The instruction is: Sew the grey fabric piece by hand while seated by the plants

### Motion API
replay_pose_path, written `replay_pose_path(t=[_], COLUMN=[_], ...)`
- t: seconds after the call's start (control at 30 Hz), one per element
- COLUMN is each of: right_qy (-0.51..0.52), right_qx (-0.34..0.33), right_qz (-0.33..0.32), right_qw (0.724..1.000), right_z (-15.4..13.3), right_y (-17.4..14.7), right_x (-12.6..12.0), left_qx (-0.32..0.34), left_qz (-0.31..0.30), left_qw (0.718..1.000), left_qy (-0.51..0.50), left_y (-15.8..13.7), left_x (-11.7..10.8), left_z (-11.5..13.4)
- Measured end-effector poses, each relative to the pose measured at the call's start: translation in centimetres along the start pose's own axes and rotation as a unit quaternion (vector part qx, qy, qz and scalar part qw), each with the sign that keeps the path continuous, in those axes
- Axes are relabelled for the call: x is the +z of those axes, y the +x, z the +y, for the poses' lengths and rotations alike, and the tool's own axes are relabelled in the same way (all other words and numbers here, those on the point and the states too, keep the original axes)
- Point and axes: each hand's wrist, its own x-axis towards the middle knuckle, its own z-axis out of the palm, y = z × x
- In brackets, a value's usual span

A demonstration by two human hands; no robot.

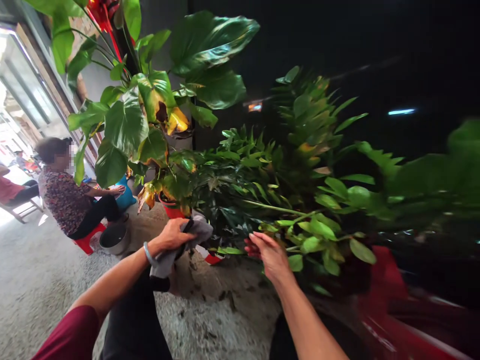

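My left hand (175,235), with a pale band on the wrist, is closed around a grey cloth (202,231). The cloth hangs down below the palm, near the red pot (173,207) of a large-leaved plant (127,120). Some of that plant's leaves are yellow and brown. My right hand (270,252) reaches to the lower edge of a leafy green plant (315,230). Its fingers are loosely bent and slightly apart, with nothing visible in them. Whether the fingertips touch the dark leaves (240,220) is unclear.
At the left a person (67,195) sits on a red stool (90,238) beside a dark bucket (114,238). Another seated person (17,187) is farther back. A dark glossy surface (337,40) stands behind the plants. A blurred red object (388,280) lies at right. Debris dots the concrete floor (202,320).
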Motion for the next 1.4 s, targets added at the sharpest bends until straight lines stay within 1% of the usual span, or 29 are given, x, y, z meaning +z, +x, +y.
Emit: replay_pose_path(t=[0.03,0.13,0.17,0.2,0.27,0.33,0.37,0.43,0.47,0.53,0.6,0.67,0.73,0.77,0.83,0.9,0.93,0.97,1.0,1.03,1.1,1.17,1.2,1.23,1.27,1.3,1.33,1.37,1.4], right_qy=[0.000,-0.001,0.000,0.002,0.009,0.018,0.022,0.027,0.029,0.031,0.032,0.032,0.034,0.036,0.038,0.038,0.037,0.037,0.036,0.036,0.036,0.037,0.036,0.036,0.034,0.032,0.028,0.023,0.018], right_qx=[0.000,-0.002,-0.002,-0.002,-0.004,-0.009,-0.012,-0.018,-0.019,-0.020,-0.020,-0.017,-0.015,-0.013,-0.010,-0.006,-0.004,-0.002,0.000,0.002,0.004,0.003,0.001,0.000,-0.001,-0.002,-0.003,-0.004,-0.004], right_qz=[0.001,0.005,0.006,0.005,0.005,0.007,0.008,0.010,0.011,0.014,0.012,0.006,0.002,0.000,-0.002,-0.007,-0.009,-0.012,-0.014,-0.016,-0.017,-0.016,-0.015,-0.014,-0.012,-0.010,-0.006,-0.003,0.000], right_qw=[1.000,1.000,1.000,1.000,1.000,1.000,1.000,0.999,0.999,0.999,0.999,0.999,0.999,0.999,0.999,0.999,0.999,0.999,0.999,0.999,0.999,0.999,0.999,0.999,0.999,0.999,1.000,1.000,1.000], right_z=[-0.1,-0.3,-0.3,-0.3,-0.3,-0.2,-0.2,-0.3,-0.3,-0.4,-0.5,-0.5,-0.4,-0.4,-0.4,-0.6,-0.7,-0.8,-1.0,-1.1,-1.4,-1.5,-1.5,-1.5,-1.5,-1.5,-1.5,-1.5,-1.6], right_y=[0.0,0.2,0.3,0.3,0.2,0.2,0.1,0.2,0.3,0.6,0.8,0.9,0.9,0.8,0.7,0.5,0.4,0.3,0.2,0.1,0.0,-0.1,-0.2,-0.2,-0.1,-0.1,-0.1,-0.2,-0.3], right_x=[-0.1,-0.4,-0.4,-0.4,-0.4,-0.4,-0.4,-0.7,-0.8,-0.9,-0.8,-0.5,-0.2,-0.2,-0.2,-0.5,-0.7,-0.8,-1.0,-1.1,-1.0,-0.8,-0.7,-0.6,-0.5,-0.4,-0.4,-0.4,-0.4], left_qx=[0.016,0.006,-0.002,-0.011,-0.034,-0.045,-0.038,0.017,0.048,0.093,0.109,0.132,0.156,0.166,0.178,0.188,0.195,0.202,0.206,0.207,0.190,0.152,0.132,0.117,0.108,0.107,0.120,0.134,0.144], left_qz=[0.022,0.172,0.204,0.218,0.211,0.181,0.166,0.137,0.139,0.180,0.239,0.256,0.205,0.155,0.027,-0.074,-0.101,-0.107,-0.091,-0.057,0.054,0.150,0.175,0.177,0.154,0.107,0.025,-0.066,-0.137], left_qw=[1.000,0.984,0.978,0.975,0.976,0.982,0.985,0.990,0.989,0.978,0.963,0.957,0.966,0.974,0.984,0.979,0.976,0.974,0.974,0.976,0.979,0.976,0.975,0.977,0.982,0.988,0.992,0.988,0.979], left_qy=[-0.001,0.040,0.048,0.053,0.051,0.038,0.030,0.000,-0.017,-0.045,-0.052,-0.042,-0.025,-0.015,0.004,0.006,0.001,-0.007,-0.018,-0.028,-0.044,-0.041,-0.029,-0.014,0.005,0.026,0.040,0.045,0.039], left_y=[0.1,2.4,3.5,4.4,5.6,5.5,5.1,4.3,4.2,4.8,6.5,8.2,9.0,8.8,7.3,5.1,4.2,3.7,3.5,3.9,5.5,7.7,8.4,8.8,8.7,8.1,7.2,6.0,4.7], left_x=[-0.7,-4.0,-4.9,-5.5,-5.0,-3.1,-2.0,-0.5,-0.3,-1.1,-2.5,-3.2,-2.2,-1.2,1.0,2.7,3.0,2.9,2.5,1.9,0.5,-0.2,0.0,0.6,1.3,2.1,2.9,3.5,3.8], left_z=[0.7,2.4,2.7,2.7,2.1,1.0,0.5,0.2,0.5,2.1,4.2,5.9,6.3,6.0,5.0,4.2,4.2,4.5,5.1,5.9,7.6,8.5,8.5,8.2,7.7,7.0,6.1,5.3,4.4])
